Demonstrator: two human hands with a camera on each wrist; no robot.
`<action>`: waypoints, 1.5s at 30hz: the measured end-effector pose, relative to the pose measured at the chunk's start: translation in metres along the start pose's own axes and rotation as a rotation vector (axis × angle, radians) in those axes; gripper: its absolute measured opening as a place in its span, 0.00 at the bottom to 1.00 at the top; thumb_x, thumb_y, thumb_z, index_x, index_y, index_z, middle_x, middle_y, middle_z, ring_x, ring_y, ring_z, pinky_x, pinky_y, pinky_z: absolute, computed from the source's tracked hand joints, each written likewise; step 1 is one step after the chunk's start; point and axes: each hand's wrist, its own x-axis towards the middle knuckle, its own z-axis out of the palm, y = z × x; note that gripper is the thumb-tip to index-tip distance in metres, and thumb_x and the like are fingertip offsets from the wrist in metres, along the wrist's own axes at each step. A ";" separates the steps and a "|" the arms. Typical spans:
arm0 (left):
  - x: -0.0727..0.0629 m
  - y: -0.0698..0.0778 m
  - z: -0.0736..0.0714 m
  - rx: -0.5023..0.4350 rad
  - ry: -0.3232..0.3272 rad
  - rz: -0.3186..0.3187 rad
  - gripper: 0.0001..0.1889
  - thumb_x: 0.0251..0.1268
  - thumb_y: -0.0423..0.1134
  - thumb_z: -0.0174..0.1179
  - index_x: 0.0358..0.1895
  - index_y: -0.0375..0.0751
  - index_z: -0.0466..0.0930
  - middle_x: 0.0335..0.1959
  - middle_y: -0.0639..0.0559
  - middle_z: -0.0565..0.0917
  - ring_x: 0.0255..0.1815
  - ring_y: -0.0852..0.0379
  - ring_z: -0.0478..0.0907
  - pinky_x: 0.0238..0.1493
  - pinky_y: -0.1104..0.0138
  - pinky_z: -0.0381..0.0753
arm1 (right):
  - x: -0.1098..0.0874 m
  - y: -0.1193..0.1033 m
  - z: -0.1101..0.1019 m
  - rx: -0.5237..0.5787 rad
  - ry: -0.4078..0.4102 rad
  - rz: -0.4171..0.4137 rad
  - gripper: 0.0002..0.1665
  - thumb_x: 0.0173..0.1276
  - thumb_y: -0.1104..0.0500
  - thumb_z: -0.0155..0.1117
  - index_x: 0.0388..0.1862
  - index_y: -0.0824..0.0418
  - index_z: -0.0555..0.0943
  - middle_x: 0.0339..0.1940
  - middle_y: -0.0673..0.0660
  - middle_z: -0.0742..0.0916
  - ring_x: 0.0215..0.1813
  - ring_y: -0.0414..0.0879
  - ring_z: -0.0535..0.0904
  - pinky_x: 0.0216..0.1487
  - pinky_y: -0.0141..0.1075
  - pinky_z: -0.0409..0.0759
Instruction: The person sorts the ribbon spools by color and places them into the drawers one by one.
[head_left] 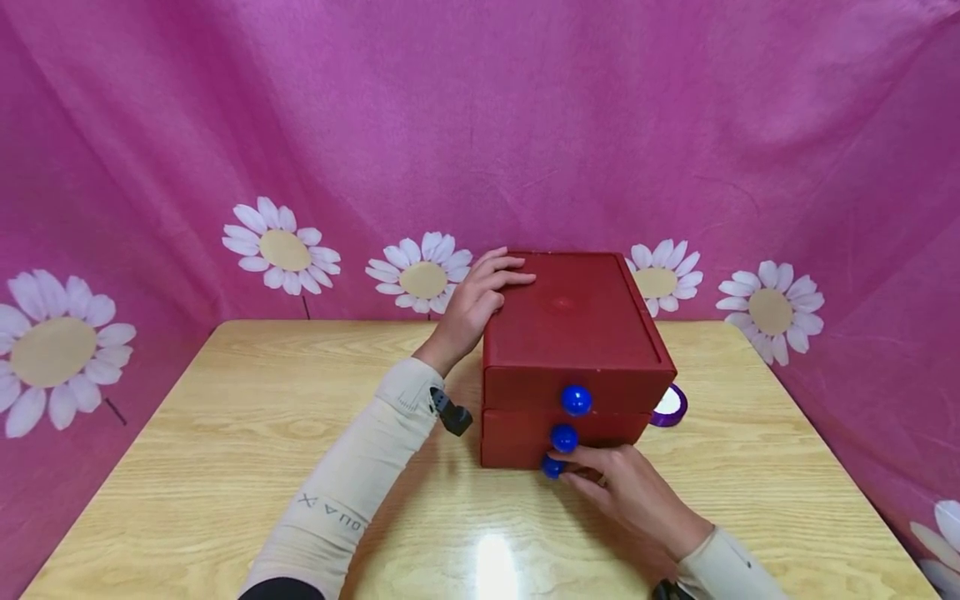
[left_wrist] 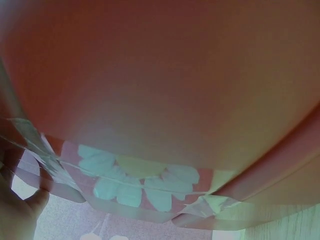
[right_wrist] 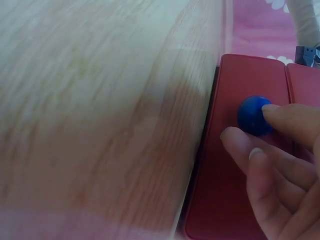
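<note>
A red two-drawer box [head_left: 577, 333] stands on the table, with a round blue knob [head_left: 577, 400] on its upper drawer. My left hand [head_left: 472, 312] rests at the box's left top edge, fingers stretched over the lid. At the lower drawer front [right_wrist: 245, 185], my right hand [head_left: 626, 487] pinches at the lower blue knob [right_wrist: 252, 116]. One fingertip lies on that knob while another sits right beside it. In the head view a further blue round shape [head_left: 552, 467] shows below this knob, partly behind the fingers. The left wrist view is mostly filled by the blurred red box side [left_wrist: 150, 75].
A round purple-rimmed item [head_left: 669, 406] with a white middle lies right of the box, partly hidden by it. The wooden table [head_left: 300, 400] extends on both sides. A pink cloth [head_left: 480, 125] with white daisies hangs behind and at the sides.
</note>
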 end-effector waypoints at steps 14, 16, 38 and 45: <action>0.000 0.000 0.000 0.016 0.001 -0.005 0.26 0.58 0.33 0.38 0.54 0.38 0.83 0.63 0.43 0.73 0.74 0.55 0.54 0.73 0.61 0.49 | 0.002 -0.003 0.003 0.014 -0.006 0.023 0.16 0.60 0.62 0.70 0.48 0.52 0.86 0.41 0.44 0.88 0.38 0.32 0.83 0.39 0.33 0.83; 0.000 -0.001 0.000 0.017 0.001 0.000 0.26 0.58 0.32 0.38 0.54 0.38 0.83 0.63 0.43 0.73 0.74 0.56 0.54 0.73 0.61 0.49 | 0.002 -0.003 0.003 0.009 -0.006 0.024 0.15 0.60 0.62 0.70 0.47 0.51 0.86 0.40 0.43 0.88 0.36 0.30 0.81 0.37 0.32 0.82; 0.001 0.000 0.000 0.022 0.002 -0.001 0.26 0.58 0.31 0.38 0.54 0.38 0.83 0.63 0.44 0.74 0.74 0.56 0.54 0.73 0.61 0.49 | -0.012 -0.018 -0.001 0.049 -0.099 0.135 0.15 0.63 0.58 0.67 0.47 0.42 0.84 0.42 0.35 0.85 0.38 0.31 0.78 0.42 0.33 0.82; 0.000 0.001 0.000 0.020 -0.002 -0.009 0.26 0.59 0.32 0.38 0.54 0.38 0.83 0.63 0.44 0.74 0.74 0.56 0.54 0.73 0.62 0.48 | -0.021 -0.025 -0.002 0.026 -0.131 0.126 0.14 0.64 0.56 0.66 0.47 0.42 0.83 0.43 0.35 0.85 0.41 0.30 0.79 0.45 0.35 0.82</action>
